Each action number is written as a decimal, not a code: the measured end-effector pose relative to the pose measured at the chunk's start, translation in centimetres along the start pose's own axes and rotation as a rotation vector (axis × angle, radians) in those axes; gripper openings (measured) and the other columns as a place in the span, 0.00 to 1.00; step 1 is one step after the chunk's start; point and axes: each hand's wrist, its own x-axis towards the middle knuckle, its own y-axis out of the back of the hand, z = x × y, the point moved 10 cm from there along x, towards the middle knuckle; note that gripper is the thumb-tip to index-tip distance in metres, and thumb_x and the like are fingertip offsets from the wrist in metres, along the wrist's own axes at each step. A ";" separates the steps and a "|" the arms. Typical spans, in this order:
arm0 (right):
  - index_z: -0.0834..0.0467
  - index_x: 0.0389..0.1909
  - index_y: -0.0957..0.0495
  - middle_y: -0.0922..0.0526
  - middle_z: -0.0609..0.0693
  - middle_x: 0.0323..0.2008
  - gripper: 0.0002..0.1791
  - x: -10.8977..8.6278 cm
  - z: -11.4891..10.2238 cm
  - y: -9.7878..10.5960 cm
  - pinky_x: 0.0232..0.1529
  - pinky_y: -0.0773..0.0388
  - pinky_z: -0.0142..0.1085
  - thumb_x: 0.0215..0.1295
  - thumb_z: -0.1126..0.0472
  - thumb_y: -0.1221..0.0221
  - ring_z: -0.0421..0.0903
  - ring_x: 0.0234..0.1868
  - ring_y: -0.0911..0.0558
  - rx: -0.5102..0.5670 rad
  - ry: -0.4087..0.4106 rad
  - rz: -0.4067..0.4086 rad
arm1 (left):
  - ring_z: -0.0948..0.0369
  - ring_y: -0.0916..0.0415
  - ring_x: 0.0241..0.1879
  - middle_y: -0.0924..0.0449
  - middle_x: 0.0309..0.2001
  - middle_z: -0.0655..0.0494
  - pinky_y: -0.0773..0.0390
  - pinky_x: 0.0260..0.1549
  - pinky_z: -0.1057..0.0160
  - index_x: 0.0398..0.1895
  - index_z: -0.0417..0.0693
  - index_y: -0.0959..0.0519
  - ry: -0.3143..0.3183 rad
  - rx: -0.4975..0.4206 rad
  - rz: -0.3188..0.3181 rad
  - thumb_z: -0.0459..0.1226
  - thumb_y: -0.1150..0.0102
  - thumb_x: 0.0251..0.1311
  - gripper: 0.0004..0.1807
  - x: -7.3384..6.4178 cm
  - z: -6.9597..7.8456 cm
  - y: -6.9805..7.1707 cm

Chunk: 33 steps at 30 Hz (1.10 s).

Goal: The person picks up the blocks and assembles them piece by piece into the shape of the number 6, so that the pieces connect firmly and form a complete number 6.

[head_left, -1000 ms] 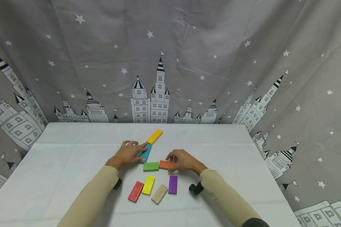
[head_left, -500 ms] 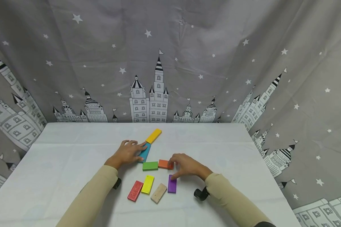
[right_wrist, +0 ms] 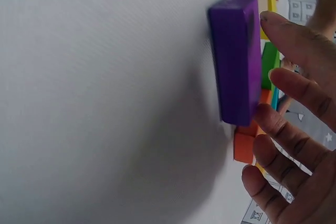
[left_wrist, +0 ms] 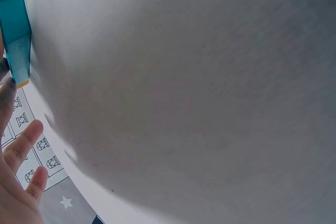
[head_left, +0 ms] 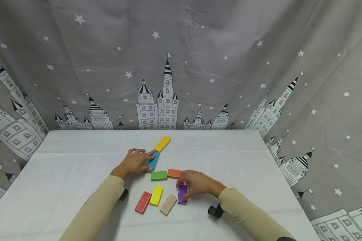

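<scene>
Coloured flat rectangular blocks lie on the white table. My left hand point(head_left: 135, 161) holds the blue block point(head_left: 153, 162) with thumb and index finger at its two ends; the other fingers spread away. A yellow-orange block point(head_left: 162, 144) meets its far end. Below its near end lie a green block point(head_left: 159, 176) and an orange block point(head_left: 174, 173), end to end. My right hand point(head_left: 199, 183) hovers over the purple block point(head_left: 182, 193), thumb close to its near end and fingertips near its far end. In the right wrist view those fingers are spread beside the purple block point(right_wrist: 235, 61).
Left of the purple block lie a plain wooden block point(head_left: 168, 204), a yellow block point(head_left: 156, 195) and a red block point(head_left: 143, 202). Behind the white table point(head_left: 63, 174) hangs a grey curtain point(head_left: 229, 40) printed with castles and stars.
My right hand has moved away from the orange block, toward me and slightly right, to above the purple block. The left hand has stayed on the blue block.
</scene>
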 end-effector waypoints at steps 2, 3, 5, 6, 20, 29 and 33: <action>0.43 0.40 0.21 0.26 0.37 0.38 0.22 0.0 0.0 -0.3 0.44 0.30 0.27 0.42 0.43 0.31 0.36 0.40 0.29 -0.006 -0.008 -0.005 | 0.46 0.43 0.62 0.42 0.67 0.58 0.52 0.60 0.38 0.63 0.57 0.35 0.000 0.000 -0.002 0.57 0.41 0.49 0.37 0.0 0.0 0.0; 0.43 0.40 0.21 0.26 0.37 0.39 0.22 -0.1 0.0 -0.4 0.44 0.30 0.27 0.41 0.43 0.31 0.36 0.41 0.29 -0.009 -0.016 -0.008 | 0.46 0.43 0.62 0.42 0.67 0.58 0.52 0.60 0.38 0.63 0.57 0.35 0.000 0.002 -0.002 0.57 0.41 0.49 0.37 0.0 0.0 0.0; 0.42 0.40 0.21 0.27 0.37 0.40 0.23 -0.1 0.0 -0.6 0.46 0.29 0.27 0.40 0.42 0.31 0.36 0.42 0.29 -0.023 -0.030 -0.011 | 0.46 0.43 0.62 0.42 0.67 0.58 0.52 0.60 0.38 0.63 0.57 0.35 -0.001 0.005 -0.002 0.57 0.41 0.49 0.37 0.0 0.0 0.0; 0.42 0.40 0.21 0.27 0.37 0.40 0.23 -0.2 -0.1 -0.6 0.47 0.29 0.28 0.40 0.41 0.31 0.36 0.43 0.29 -0.031 -0.036 -0.011 | 0.46 0.43 0.62 0.42 0.67 0.58 0.52 0.60 0.38 0.63 0.57 0.35 0.000 0.005 -0.002 0.57 0.41 0.49 0.37 0.1 0.0 0.0; 0.43 0.42 0.23 0.26 0.37 0.44 0.26 -0.9 -0.1 -0.7 0.50 0.30 0.30 0.39 0.43 0.30 0.35 0.45 0.30 -0.084 -0.027 0.005 | 0.46 0.43 0.63 0.42 0.67 0.58 0.53 0.60 0.38 0.63 0.57 0.35 0.007 -0.002 -0.004 0.56 0.41 0.49 0.37 0.1 -0.1 -0.1; 0.53 0.49 0.26 0.25 0.41 0.44 0.34 -1.8 1.0 -0.4 0.52 0.31 0.29 0.38 0.48 0.28 0.36 0.46 0.29 -0.013 -0.024 0.031 | 0.46 0.43 0.63 0.42 0.67 0.58 0.52 0.60 0.38 0.63 0.57 0.35 0.006 0.005 0.001 0.56 0.41 0.49 0.36 0.0 0.0 -0.1; 0.55 0.50 0.26 0.25 0.43 0.45 0.35 -2.2 1.3 -0.1 0.54 0.32 0.32 0.38 0.48 0.28 0.37 0.47 0.29 -0.017 -0.023 0.049 | 0.46 0.43 0.63 0.42 0.67 0.58 0.52 0.60 0.38 0.63 0.57 0.35 0.006 0.004 0.001 0.56 0.41 0.49 0.36 0.0 0.0 -0.1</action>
